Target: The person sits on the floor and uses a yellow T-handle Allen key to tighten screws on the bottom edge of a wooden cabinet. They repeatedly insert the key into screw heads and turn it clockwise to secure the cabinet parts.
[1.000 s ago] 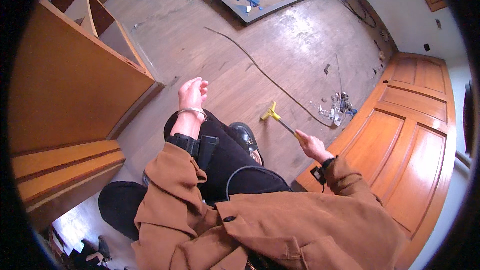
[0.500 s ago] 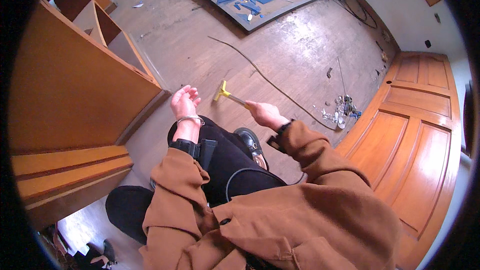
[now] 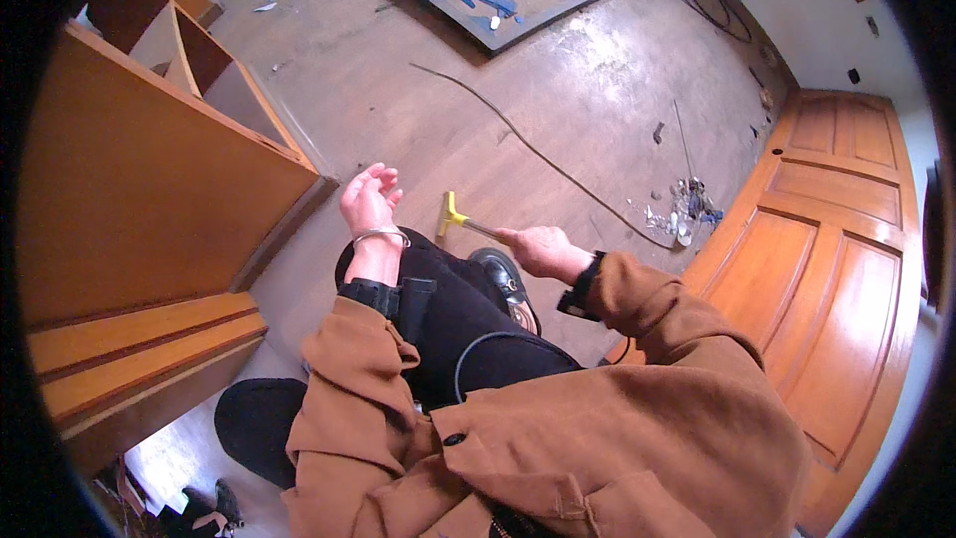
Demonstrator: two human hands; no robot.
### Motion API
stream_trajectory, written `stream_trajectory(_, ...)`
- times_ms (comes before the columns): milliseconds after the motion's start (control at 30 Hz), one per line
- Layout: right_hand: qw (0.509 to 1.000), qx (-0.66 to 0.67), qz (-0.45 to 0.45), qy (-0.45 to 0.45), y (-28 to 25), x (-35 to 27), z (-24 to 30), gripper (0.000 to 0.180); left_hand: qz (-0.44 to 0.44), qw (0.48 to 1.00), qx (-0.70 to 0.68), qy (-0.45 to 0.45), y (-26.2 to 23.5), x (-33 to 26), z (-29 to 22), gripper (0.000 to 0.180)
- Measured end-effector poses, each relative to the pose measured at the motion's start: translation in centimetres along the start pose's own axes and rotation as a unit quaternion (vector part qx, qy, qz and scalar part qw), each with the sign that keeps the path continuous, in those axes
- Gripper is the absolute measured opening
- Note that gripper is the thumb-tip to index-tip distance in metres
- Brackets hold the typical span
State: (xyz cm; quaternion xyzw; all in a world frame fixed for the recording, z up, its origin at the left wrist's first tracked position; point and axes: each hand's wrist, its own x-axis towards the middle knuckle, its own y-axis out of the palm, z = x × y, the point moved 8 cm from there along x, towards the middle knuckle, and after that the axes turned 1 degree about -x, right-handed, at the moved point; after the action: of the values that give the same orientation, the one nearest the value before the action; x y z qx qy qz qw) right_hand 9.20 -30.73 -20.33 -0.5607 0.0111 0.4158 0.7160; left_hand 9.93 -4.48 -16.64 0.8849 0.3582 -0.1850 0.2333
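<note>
Yellow marks the head of the small hammer (image 3: 453,217), which the right hand (image 3: 541,250) grips by its handle, fingers closed round it, above the wooden floor (image 3: 558,90) and just ahead of a black shoe (image 3: 501,274). The left hand (image 3: 368,201) hangs open and empty, fingers loosely curled (a metal bangle on the wrist), close beside the hammer's head. A careless swing could catch those bare fingers, the raised knee, or the wooden cabinet (image 3: 149,189) alongside.
</note>
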Motion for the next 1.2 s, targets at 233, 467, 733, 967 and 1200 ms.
stream_trajectory(233, 0.999, 0.003, -0.047, 0.007, -0.6, 9.7, 6.4, 0.035, -0.022, 1.0, 0.002, 0.015, -0.7, -0.3, -0.2, 0.018)
stream_trajectory(467, 0.993, 0.051, -0.035, 0.096, -0.6, 1.9, -2.1, 0.037, -0.014, 1.0, 0.011, 0.012, -0.6, -0.3, -0.1, 0.019)
stream_trajectory(733, 0.967, 0.06, -0.094, 0.23, -1.5, -8.0, -15.2, 0.037, 0.021, 0.999, 0.043, -0.013, 0.5, -0.5, 0.3, 0.022)
stream_trajectory(967, 0.983, 0.042, -0.103, 0.146, -6.0, 7.5, -12.0, 0.034, 0.014, 0.999, 0.041, 0.0, 0.6, -0.5, 0.1, 0.021)
stream_trajectory(1200, 0.994, -0.005, -0.089, 0.067, -6.9, 14.9, -0.1, 0.029, 0.003, 0.999, 0.05, 0.009, 0.5, -1.0, -0.4, 0.022)
